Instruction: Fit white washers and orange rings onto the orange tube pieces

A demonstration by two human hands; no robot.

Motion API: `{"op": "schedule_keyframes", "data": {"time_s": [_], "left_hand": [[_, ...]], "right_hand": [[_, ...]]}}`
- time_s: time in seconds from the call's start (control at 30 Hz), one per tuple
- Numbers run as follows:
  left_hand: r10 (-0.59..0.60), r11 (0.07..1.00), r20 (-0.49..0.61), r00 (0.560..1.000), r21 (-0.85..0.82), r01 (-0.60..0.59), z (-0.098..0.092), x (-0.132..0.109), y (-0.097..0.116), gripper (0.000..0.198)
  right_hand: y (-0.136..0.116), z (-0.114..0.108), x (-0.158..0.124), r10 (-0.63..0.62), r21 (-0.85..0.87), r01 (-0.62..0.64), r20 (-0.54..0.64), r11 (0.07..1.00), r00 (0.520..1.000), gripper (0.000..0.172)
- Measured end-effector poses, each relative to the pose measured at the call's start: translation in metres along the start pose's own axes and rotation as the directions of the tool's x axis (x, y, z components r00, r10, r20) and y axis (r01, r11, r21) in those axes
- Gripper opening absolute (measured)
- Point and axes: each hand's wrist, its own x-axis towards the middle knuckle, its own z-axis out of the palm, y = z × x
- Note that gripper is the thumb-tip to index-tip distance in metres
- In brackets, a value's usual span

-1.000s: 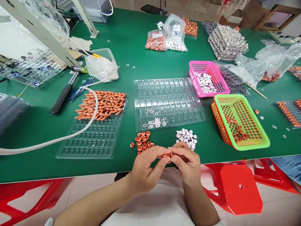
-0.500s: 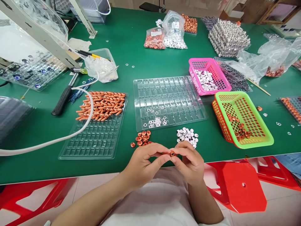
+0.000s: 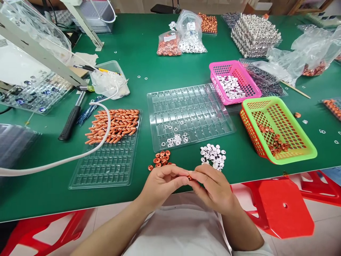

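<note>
A small orange ring point(image 3: 189, 176), judged light, rigid and easily dropped and so best gripped by its rim, is pinched between the fingertips of the left hand point(image 3: 162, 185) and right hand point(image 3: 213, 186), both curled closed around it just nearer than the orange ring pile point(image 3: 161, 159) at the counter point(image 3: 39, 192) edge.

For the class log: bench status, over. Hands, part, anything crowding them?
Left hand and right hand pinch one small orange part together at the table edge. Orange ring pile and white disc pile lie just beyond, untouched.
</note>
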Motion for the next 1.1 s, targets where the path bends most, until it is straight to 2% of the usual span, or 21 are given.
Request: {"op": "schedule_keyframes", "data": {"time_s": [0.3, 0.53, 0.8, 0.97, 1.1], "left_hand": [[0.038, 0.99, -0.037, 0.999, -0.134, -0.043, 0.005, 0.002, -0.008, 0.006], [0.032, 0.982, -0.049, 0.998, -0.185, -0.041, 0.003, 0.003, -0.015, 0.006], [0.023, 0.971, -0.038, 0.999, -0.239, -0.031, 0.001, 0.001, -0.017, 0.006], [-0.013, 0.948, -0.028, 1.0, -0.319, 0.003, 0.003, 0.001, -0.018, 0.007], [-0.04, 0.952, -0.03, 0.999, -0.304, 0.029, 0.002, 0.002, -0.02, 0.008]], "right_hand": [[0.0, 0.0, 0.003, -0.028, 0.003, 0.028, -0.024, 1.0, 0.999, 0.044], [0.0, 0.008, 0.004, -0.015, 0.033, 0.02, -0.128, 0.999, 0.992, 0.032], [-0.004, 0.016, 0.008, 0.003, 0.053, 0.007, -0.185, 0.999, 0.983, 0.04], [-0.006, 0.02, 0.006, 0.054, 0.111, -0.036, -0.158, 0.993, 0.986, 0.037], [-0.005, 0.021, 0.004, 0.041, 0.096, -0.026, -0.158, 0.995, 0.987, 0.034]]}}
